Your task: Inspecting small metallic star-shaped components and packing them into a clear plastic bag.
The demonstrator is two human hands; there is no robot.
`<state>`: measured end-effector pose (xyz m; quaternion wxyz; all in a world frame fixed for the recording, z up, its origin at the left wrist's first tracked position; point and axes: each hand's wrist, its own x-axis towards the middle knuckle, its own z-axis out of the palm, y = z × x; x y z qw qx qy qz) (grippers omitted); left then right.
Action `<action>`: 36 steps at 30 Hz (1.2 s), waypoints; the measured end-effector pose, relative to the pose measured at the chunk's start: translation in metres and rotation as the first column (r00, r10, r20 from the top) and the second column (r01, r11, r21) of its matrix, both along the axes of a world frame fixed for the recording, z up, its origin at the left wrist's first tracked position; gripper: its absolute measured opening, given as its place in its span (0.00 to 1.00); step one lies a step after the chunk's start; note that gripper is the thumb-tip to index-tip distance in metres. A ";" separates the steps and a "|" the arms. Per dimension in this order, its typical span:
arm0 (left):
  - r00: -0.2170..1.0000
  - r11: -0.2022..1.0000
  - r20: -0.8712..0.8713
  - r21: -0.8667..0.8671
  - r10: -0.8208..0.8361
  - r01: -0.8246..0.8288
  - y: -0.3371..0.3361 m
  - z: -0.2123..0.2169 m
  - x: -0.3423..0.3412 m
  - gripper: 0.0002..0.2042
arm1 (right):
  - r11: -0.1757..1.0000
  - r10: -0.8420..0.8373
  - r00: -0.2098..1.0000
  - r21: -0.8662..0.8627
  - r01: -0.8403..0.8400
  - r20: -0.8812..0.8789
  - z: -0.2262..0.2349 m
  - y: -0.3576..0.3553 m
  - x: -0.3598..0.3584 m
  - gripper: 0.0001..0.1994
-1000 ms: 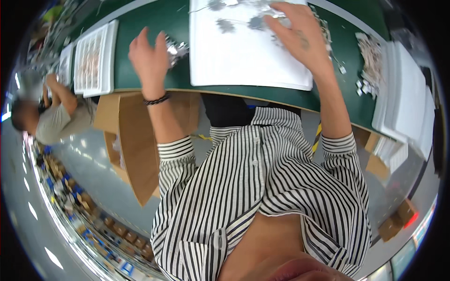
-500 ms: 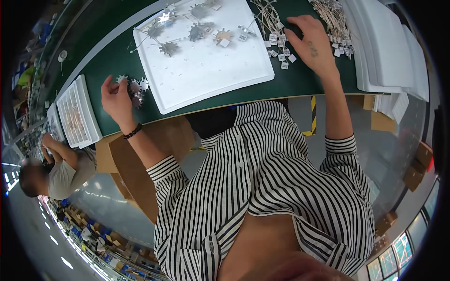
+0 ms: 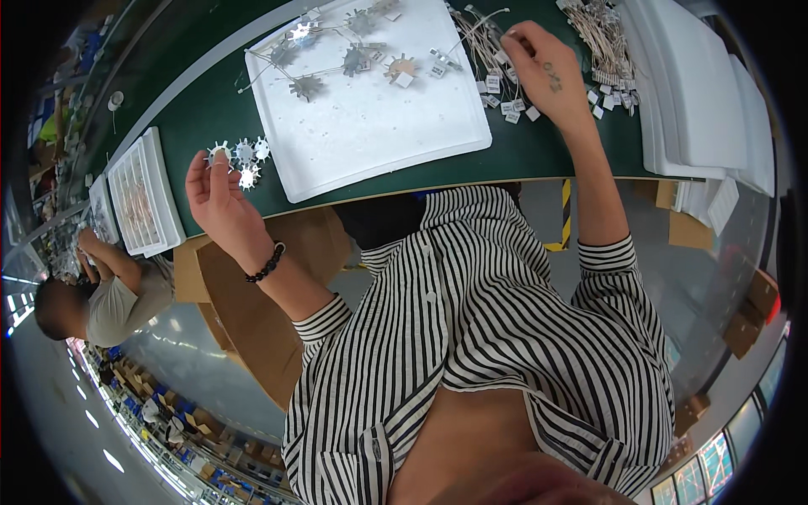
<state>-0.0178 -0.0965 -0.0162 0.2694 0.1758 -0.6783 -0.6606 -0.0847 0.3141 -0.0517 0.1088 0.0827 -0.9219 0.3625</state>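
My left hand (image 3: 216, 198) pinches a toothed silver metal disc (image 3: 220, 152) between thumb and fingers, over the green table's left part. Beside it lie more small toothed discs (image 3: 245, 152), close to the white tray (image 3: 337, 160). My right hand (image 3: 547, 80) is closed at the fingertips over a bundle of thin wire leads (image 3: 481, 42) with white tags. Whatever is between those fingertips is hidden. On the tray's far half rest several toothed discs (image 3: 306, 86) with thin wires and small white tags attached.
A second bundle of tagged wire leads (image 3: 608, 50) lies farther right, next to stacked white foam trays (image 3: 703, 93). A white compartment tray (image 3: 145, 198) stands at the table's left. An open cardboard box (image 3: 261, 286) is below the edge. Another person (image 3: 122, 299) sits at far left.
My left hand has turned, and the disc in its fingers now shows more fully. The fingers of my right hand have closed and shifted slightly left over the wire leads.
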 end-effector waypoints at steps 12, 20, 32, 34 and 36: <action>0.979 0.923 -0.050 0.327 -0.196 0.202 0.061 0.024 -0.002 0.13 | 0.379 -0.056 0.978 -0.902 0.206 0.200 0.059 -0.005 0.008 0.09; 0.909 0.823 -0.048 0.408 -0.414 0.396 0.148 0.017 -0.019 0.15 | 0.391 -0.033 0.999 -0.919 0.052 0.043 0.050 -0.046 -0.011 0.09; 0.913 0.854 -0.101 0.326 -0.394 0.405 0.168 0.024 -0.023 0.14 | 0.557 0.189 0.974 -0.831 0.001 0.128 0.086 -0.098 0.025 0.08; 0.917 0.860 -0.124 0.318 -0.379 0.398 0.170 0.026 -0.021 0.14 | 0.598 0.193 0.981 -0.795 -0.099 0.023 0.079 -0.099 0.029 0.08; 0.924 0.870 -0.117 0.312 -0.364 0.382 0.169 0.027 -0.020 0.14 | 0.630 0.189 0.982 -0.768 -0.113 0.011 0.074 -0.102 0.029 0.08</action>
